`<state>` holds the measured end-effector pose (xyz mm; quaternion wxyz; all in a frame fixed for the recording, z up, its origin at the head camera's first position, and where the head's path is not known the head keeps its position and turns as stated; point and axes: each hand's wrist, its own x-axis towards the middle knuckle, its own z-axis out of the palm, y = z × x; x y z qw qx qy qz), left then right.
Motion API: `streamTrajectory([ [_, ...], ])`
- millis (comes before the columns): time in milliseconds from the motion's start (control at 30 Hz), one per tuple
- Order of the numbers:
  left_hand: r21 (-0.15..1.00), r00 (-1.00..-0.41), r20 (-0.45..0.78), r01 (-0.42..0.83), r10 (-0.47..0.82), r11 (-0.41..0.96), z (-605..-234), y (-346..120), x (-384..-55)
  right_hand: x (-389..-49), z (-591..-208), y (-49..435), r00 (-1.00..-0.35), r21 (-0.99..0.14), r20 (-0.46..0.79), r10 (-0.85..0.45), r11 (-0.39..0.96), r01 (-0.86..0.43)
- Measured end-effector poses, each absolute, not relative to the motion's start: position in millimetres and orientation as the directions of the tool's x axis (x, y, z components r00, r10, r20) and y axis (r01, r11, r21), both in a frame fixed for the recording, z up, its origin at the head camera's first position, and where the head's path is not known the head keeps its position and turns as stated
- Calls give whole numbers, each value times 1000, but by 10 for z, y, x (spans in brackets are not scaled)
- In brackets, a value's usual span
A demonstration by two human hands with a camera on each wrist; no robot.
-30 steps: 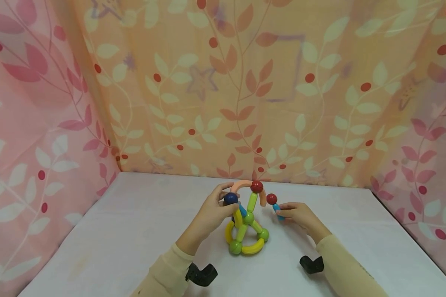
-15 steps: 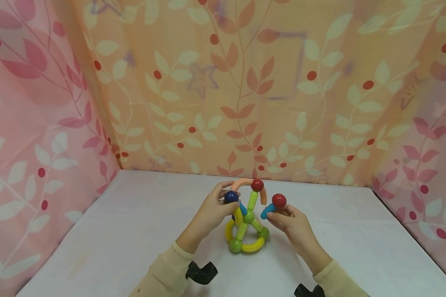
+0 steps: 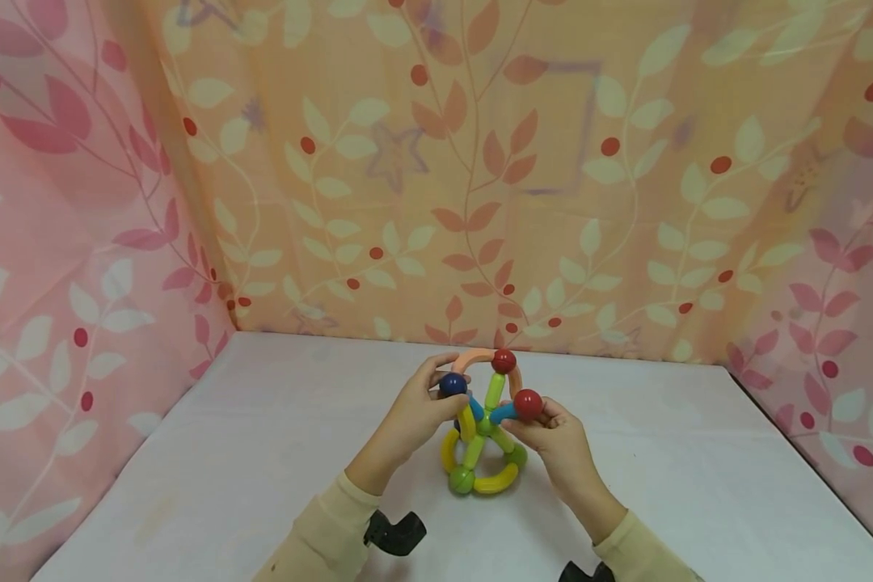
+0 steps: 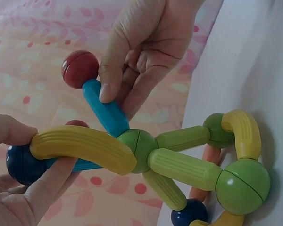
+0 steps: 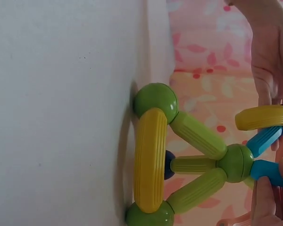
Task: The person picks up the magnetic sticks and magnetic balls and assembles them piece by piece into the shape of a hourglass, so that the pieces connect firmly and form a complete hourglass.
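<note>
A magnetic stick-and-ball structure stands on the table, its green middle ball [image 4: 140,150] carried on green straight rods [image 4: 184,168]. Down at its base are green balls [image 5: 155,102] and yellow curved rods [image 5: 150,160]. My left hand [image 3: 411,416] grips the dark blue ball [image 3: 453,385] at the upper left, where a yellow curved rod [image 4: 85,147] and a blue rod join it. With thumb and fingers, my right hand [image 3: 558,444] pinches another blue rod [image 4: 105,108] tipped with a red ball [image 4: 80,69]. That rod's free end touches the green middle ball.
Peach curved rods [image 3: 474,356] and a second red ball [image 3: 504,361] form the structure's top. The white table [image 3: 262,453] meets a patterned curtain [image 3: 378,202] behind and at both sides. Black mounts [image 3: 395,533] sit at the wrists.
My right hand has moved left, bringing the blue rod with the red ball from beside the structure to its green middle ball. The left hand keeps its grip in place.
</note>
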<state>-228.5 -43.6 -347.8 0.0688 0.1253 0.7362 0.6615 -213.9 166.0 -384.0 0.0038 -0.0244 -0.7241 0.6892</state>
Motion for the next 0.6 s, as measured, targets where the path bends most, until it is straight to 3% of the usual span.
streamTrajectory([
  [600, 991, -960, 68, 97, 273, 95, -3483, -437, -2292, -2116, -3857, 1629, -997, -987, 23, 75, 162, -11],
])
